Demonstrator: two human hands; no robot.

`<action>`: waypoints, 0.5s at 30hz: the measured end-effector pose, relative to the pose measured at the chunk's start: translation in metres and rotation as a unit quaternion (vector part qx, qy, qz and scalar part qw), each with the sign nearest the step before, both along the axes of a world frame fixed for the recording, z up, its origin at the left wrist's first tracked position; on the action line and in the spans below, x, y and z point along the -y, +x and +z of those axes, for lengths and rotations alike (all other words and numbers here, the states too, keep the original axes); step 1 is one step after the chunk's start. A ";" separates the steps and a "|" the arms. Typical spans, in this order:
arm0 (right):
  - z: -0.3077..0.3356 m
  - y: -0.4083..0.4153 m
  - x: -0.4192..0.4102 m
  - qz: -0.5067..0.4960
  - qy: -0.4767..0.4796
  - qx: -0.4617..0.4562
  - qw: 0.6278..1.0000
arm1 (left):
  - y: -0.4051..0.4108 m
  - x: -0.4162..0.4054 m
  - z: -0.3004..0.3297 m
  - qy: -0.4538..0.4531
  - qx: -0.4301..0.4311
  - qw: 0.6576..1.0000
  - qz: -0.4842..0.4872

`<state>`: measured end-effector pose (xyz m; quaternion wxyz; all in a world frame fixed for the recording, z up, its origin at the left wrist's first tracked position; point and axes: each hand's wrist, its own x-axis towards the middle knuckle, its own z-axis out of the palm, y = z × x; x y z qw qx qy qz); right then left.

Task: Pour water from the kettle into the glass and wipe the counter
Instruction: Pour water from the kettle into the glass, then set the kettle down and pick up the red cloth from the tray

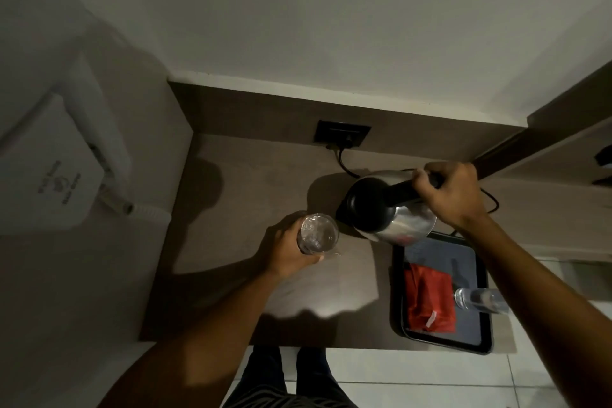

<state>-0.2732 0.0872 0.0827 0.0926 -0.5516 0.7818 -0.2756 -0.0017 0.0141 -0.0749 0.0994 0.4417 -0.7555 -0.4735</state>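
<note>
On the brown counter (231, 275), seen from our head camera, our left hand (288, 252) wraps around a clear glass (318, 233), fingers curled about its side; we cannot tell whether the glass rests on the counter or hangs just above it. Just right of the glass, our right hand (453, 192) grips the black handle of a steel kettle (394, 209), which is tilted with its black lid toward the glass. Whether water is running we cannot tell. Right of the glass and nearer to us lies a black tray (486, 341) holding a red cloth (429, 300) and a second clear glass (477, 300) lying on its side. Beyond the glass, on the back wall, sits a dark socket (342, 136) with a cord plugged in.
</note>
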 end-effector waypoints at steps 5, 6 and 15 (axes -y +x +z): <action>-0.015 -0.020 -0.016 -0.127 -0.025 0.164 0.978 | 0.001 0.001 -0.007 -0.034 -0.008 0.999 0.004; -0.019 -0.025 -0.018 -0.152 -0.037 0.202 0.967 | 0.000 0.001 -0.007 -0.042 -0.006 0.999 0.004; -0.050 -0.051 -0.023 -0.292 -0.109 0.342 0.887 | -0.001 0.003 -0.012 -0.078 -0.004 0.997 -0.004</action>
